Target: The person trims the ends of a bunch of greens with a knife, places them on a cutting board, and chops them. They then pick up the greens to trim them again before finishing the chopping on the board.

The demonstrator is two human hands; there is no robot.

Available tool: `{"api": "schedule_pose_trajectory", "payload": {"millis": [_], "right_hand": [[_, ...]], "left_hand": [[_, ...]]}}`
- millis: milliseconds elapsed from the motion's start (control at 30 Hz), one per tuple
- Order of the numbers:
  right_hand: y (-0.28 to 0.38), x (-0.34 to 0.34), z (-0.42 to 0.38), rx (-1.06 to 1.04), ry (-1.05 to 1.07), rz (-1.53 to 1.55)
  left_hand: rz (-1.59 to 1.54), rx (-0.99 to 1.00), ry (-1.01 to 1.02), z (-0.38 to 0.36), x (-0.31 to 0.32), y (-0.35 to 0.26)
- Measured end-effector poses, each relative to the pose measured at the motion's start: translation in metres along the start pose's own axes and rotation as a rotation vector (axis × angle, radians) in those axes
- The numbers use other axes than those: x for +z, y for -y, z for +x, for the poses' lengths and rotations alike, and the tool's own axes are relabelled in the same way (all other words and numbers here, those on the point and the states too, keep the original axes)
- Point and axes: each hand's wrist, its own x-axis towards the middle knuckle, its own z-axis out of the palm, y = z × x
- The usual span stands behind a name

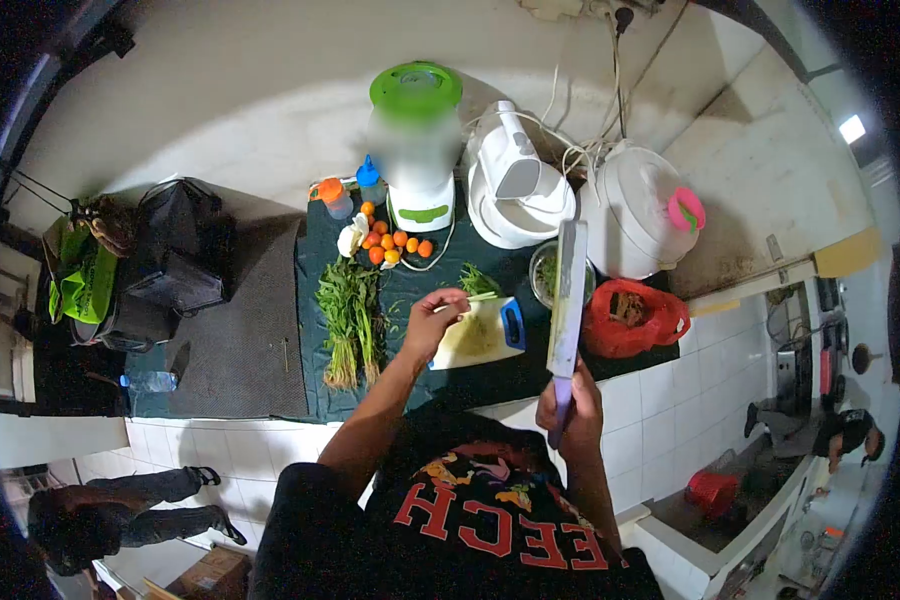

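My left hand is closed around a few thin green stalks over a white cutting board with blue ends. Leafy tops of greens lie just beyond the board. In my right hand is a large knife, gripped by its purple handle. The wide blade points away from me, raised to the right of the board. Behind the blade stands a round bowl with chopped greens, partly hidden. A bunch of leafy greens with roots lies left of my left hand.
Tomatoes, garlic, a blender, a white appliance and a rice cooker line the back. A red plastic bag sits right. Black bags are left. Other people stand lower left and far right.
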Motion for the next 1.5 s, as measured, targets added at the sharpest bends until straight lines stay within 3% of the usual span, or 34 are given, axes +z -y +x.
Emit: {"api": "schedule_pose_trajectory", "payload": {"millis": [67, 200, 267, 367, 467, 533, 567, 600, 633, 700, 767, 867, 933, 1100, 1167, 1267, 1333, 1400, 1433, 1500], "right_hand": [[-0.019, -0.019, -0.002, 0.059, -0.108, 0.016], [-0.033, -0.033, -0.014, 0.09, -0.063, 0.086], [-0.048, -0.04, -0.016, 0.108, -0.139, 0.087], [-0.08, -0.061, -0.016, 0.199, -0.125, -0.046], [-0.121, -0.077, -0.003, 0.318, -0.134, -0.166], [-0.156, -0.086, 0.003, 0.423, -0.133, -0.314], [-0.171, -0.09, 0.006, 0.438, -0.088, -0.244], [-0.195, -0.097, 0.013, 0.404, -0.075, -0.383], [-0.214, -0.101, 0.016, 0.419, -0.055, -0.331], [-0.246, -0.111, 0.028, 0.441, -0.036, -0.276], [-0.27, -0.116, 0.037, 0.323, 0.014, -0.479], [-0.259, -0.099, 0.053, 0.32, -0.04, -0.44], [-0.274, -0.113, 0.067, 0.174, -0.005, -0.602], [-0.254, -0.116, 0.075, 0.208, -0.032, -0.56], [-0.271, -0.133, 0.078, 0.135, -0.039, -0.627], [-0.278, -0.153, 0.079, 0.043, -0.034, -0.747], [-0.274, -0.141, 0.065, 0.033, -0.032, -0.791], [-0.227, -0.098, 0.052, 0.133, -0.192, -0.708], [-0.244, -0.115, 0.054, 0.059, -0.134, -0.837], [-0.262, -0.131, 0.044, 0.072, -0.166, -0.788]], "left_hand": [[0.025, 0.036, -0.053, 0.038, -0.017, 0.035], [0.484, 0.263, -0.294, 0.084, -0.037, 0.086], [0.588, 0.161, -0.365, 0.091, -0.042, 0.094], [0.785, 0.192, -0.346, 0.073, -0.037, 0.075], [0.75, 0.199, -0.296, 0.076, -0.05, 0.081], [0.805, 0.264, -0.359, 0.074, -0.051, 0.08], [0.79, 0.231, -0.39, 0.073, -0.052, 0.079], [0.775, 0.197, -0.42, 0.073, -0.053, 0.079], [0.779, 0.19, -0.425, 0.072, -0.056, 0.082], [0.7, 0.403, -0.407, 0.069, -0.061, 0.09], [0.761, 0.43, -0.333, 0.046, -0.056, 0.081], [0.933, 0.443, -0.26, 0.015, -0.062, 0.098], [1.077, 0.51, -0.329, 0.004, -0.064, 0.104], [1.161, 0.472, -0.322, -0.007, -0.069, 0.117], [1.31, 0.612, -0.15, -0.002, -0.078, 0.131], [1.431, 0.681, -0.055, -0.001, -0.078, 0.131], [1.398, 0.683, -0.074, -0.008, -0.07, 0.121], [1.357, 0.702, -0.1, -0.004, -0.066, 0.117], [1.311, 0.655, -0.078, -0.001, -0.067, 0.12], [1.263, 0.601, -0.051, 0.002, -0.064, 0.126]]}}
